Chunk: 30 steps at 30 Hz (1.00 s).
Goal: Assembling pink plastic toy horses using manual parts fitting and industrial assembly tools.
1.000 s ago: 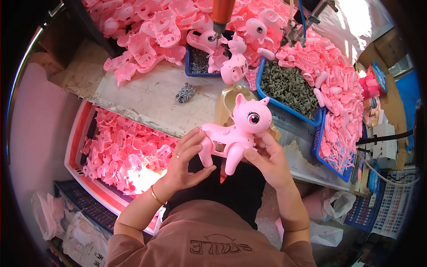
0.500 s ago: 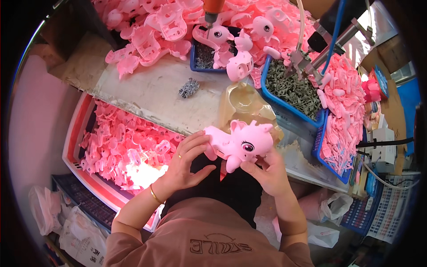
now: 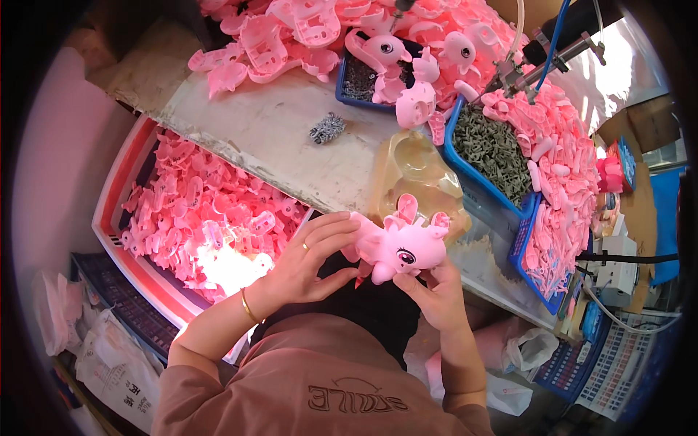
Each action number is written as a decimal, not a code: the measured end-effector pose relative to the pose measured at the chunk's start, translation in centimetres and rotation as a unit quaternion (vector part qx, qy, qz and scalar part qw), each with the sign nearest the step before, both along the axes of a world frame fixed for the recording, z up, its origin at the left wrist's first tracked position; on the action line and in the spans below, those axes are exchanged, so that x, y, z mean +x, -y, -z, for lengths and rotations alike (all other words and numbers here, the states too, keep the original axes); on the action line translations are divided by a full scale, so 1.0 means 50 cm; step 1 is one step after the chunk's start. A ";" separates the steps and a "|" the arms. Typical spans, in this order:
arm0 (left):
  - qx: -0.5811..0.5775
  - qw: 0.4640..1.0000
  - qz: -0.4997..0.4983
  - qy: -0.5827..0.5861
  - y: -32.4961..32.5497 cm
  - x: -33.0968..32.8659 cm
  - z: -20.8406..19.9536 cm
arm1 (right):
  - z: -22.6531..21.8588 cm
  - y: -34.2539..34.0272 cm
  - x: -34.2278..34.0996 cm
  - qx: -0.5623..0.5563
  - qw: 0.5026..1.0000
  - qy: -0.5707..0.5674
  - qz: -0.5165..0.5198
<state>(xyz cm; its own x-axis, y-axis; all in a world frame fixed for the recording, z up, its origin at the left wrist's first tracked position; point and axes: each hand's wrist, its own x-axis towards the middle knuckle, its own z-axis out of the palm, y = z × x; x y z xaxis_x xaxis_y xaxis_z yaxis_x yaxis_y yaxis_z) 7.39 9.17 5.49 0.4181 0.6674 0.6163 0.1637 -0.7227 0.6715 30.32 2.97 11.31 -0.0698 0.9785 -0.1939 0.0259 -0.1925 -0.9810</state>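
A pink plastic toy pony [image 3: 411,251] with a large printed eye is held between my two hands, above my lap. My left hand [image 3: 313,254] grips its rear end, fingers on top and thumb below. Around the head is my right hand [image 3: 436,294], its thumb under the muzzle and the other fingers mostly hidden behind. A pink oval part stands up from the pony's top. Just beyond it, on the worktable [image 3: 269,138], lies a yellowish translucent moulded fixture [image 3: 392,171].
A blue tray of small dark screws [image 3: 356,83] has pink pony parts across it. Another blue bin holds dark grey pieces [image 3: 491,152] below a metal tool arm [image 3: 542,69]. Pink shells [image 3: 291,36] pile at the back; a red-and-white crate of pink parts [image 3: 203,203] stands left.
The pony has turned slightly in my hands, and a pink oval part now shows upright on its top. The whole view has shifted, with the table's contents appearing further right.
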 end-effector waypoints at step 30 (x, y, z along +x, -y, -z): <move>-0.371 0.900 0.008 0.229 0.019 0.009 -0.137 | -0.007 0.023 -0.032 0.064 0.981 0.181 -0.004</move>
